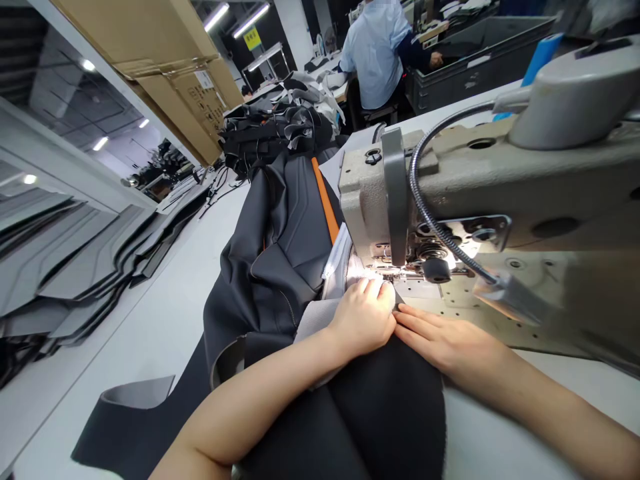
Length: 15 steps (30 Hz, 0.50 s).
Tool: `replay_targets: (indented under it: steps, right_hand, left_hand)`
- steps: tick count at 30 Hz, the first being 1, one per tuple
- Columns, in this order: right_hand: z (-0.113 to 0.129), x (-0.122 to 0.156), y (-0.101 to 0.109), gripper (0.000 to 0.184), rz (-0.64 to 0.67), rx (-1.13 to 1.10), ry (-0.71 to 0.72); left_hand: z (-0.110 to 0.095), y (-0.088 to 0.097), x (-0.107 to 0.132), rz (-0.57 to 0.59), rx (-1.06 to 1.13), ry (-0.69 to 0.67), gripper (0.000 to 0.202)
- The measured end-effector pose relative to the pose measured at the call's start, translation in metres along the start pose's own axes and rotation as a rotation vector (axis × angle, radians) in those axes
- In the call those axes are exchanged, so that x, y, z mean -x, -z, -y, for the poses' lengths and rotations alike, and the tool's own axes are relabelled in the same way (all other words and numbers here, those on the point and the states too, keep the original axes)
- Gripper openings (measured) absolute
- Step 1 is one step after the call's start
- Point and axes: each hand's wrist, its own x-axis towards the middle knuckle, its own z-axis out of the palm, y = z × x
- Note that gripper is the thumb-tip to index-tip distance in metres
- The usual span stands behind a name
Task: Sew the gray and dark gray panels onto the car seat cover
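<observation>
In the head view, a black leather-like cover (300, 233) with stitched seams and an orange strip (325, 200) lies bunched on the table. Part of it runs under the sewing machine (500, 173), beside the lit needle area. My left hand (365, 317) has its fingers curled down on the cover's edge, close in front of the presser foot. Touching it, my right hand (440, 337) lies flat on the black material with its fingers stretched out. A pale strip (339, 252) and the light grey backing (315, 319) show beside my left hand. My left fingertips partly hide the stitching spot.
Stacked grey and black panels (90, 260) lie along the left. A heap of cut pieces (285, 117) sits beyond the cover. Cardboard boxes (175, 73) rise behind. A person in a light blue top (375, 53) sits ahead, near a dark bin (480, 67). A lamp (510, 297) hangs low right.
</observation>
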Motion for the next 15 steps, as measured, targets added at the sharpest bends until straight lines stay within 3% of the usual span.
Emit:
replay_targets:
  steps: [7, 15]
  right_hand:
    - [-0.007, -0.002, 0.004, 0.038, -0.033, -0.037, 0.012]
    - [-0.013, -0.002, 0.000, 0.036, -0.084, -0.050, 0.013]
  left_hand:
    - [-0.003, 0.005, -0.003, -0.004, -0.042, 0.000, 0.019]
    - [-0.005, -0.002, -0.006, -0.064, -0.039, 0.043, 0.017]
